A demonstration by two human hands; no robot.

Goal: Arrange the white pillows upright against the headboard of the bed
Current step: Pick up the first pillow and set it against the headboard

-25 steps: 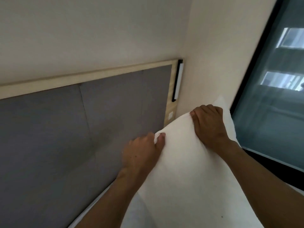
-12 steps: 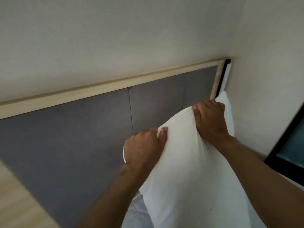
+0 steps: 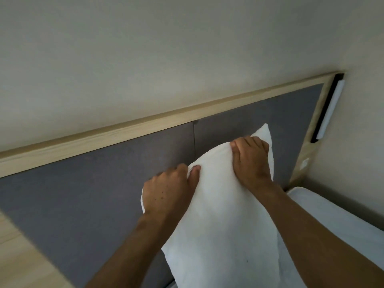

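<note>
White cotton-cased rectangular pillow (image 3: 220,221) stands on end in front of the grey upholstered headboard with pale wood trim (image 3: 99,183). Its top edge sits below the headboard's wooden top rail and towards the headboard's right end. Whether the back of the pillow touches the grey panel: cannot tell, the pillow's own bulk hides the contact.

Hands: left hand (image 3: 168,191) is closed on the pillow's upper left corner, thumb on the front face, fingers wrapped behind. Right hand (image 3: 252,161) clamps the top edge nearer the right corner, fingers curled over the far side. Both grip fabric; neither is free.

Progress, as a judgement: placement of this one pillow is under way and close to done, since it is upright and near the headboard but not released. Left to do: let go, check it holds without slumping. Other pillows: none visible, so count remaining unknown.

Surface and room: white-sheeted mattress edge (image 3: 336,223) shows below and right of the headboard. A black-and-white wall-mounted strip fixture (image 3: 328,109) runs along the headboard's right side. Plain cream wall (image 3: 145,59) rises above the headboard. A light wooden surface (image 3: 18,258) shows at the headboard's lower left; what it belongs to is unclear.
</note>
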